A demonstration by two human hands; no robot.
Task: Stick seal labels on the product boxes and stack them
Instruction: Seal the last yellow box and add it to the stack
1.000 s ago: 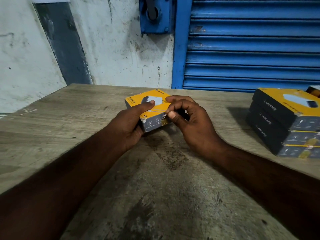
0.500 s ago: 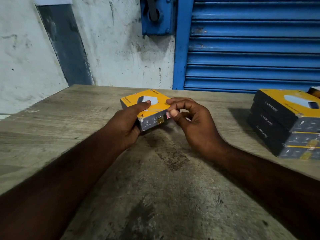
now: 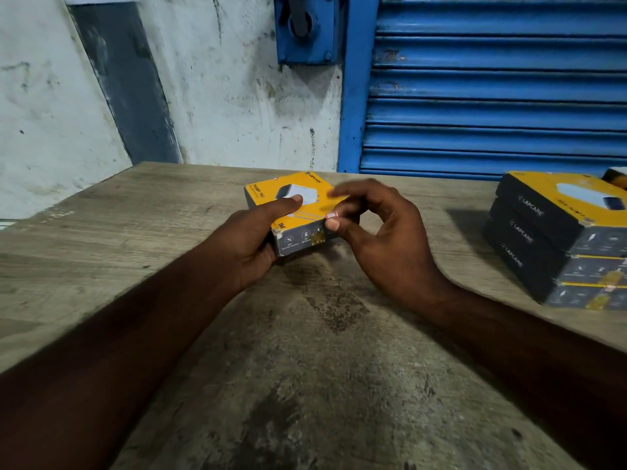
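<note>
I see the wooden table (image 3: 305,368) with its far edge against the stained wall (image 3: 220,96) and the blue roller shutter (image 3: 492,96). Its left edge slants away toward the lower left. There is bare wood between the two forearms in the foreground, and more of it left of the held box.

The left hand (image 3: 252,242) grips one yellow-and-grey product box (image 3: 315,195) near the middle of the table. The thumb lies flat across the yellow top and the fingers are curled under the near left corner. I cannot tell whether the box's underside touches the wood.

The right hand (image 3: 383,239) is at the box's right edge with its fingers curled. The thumb and a bent finger pinch one small pale seal label (image 3: 331,216) right against the upper edge of the box. The index finger above it is blurred, so I cannot read how it lies.

I count one box in hand and three more in a stack (image 3: 559,239) at the right. That stack stands well apart from the hands, with its yellow face up. The corner of a fifth box (image 3: 617,176) shows behind the stack at the frame edge.

A blue metal housing (image 3: 305,28) hangs on the wall above the far edge. The stack and the wall are the only things bounding movement to the right and beyond.
</note>
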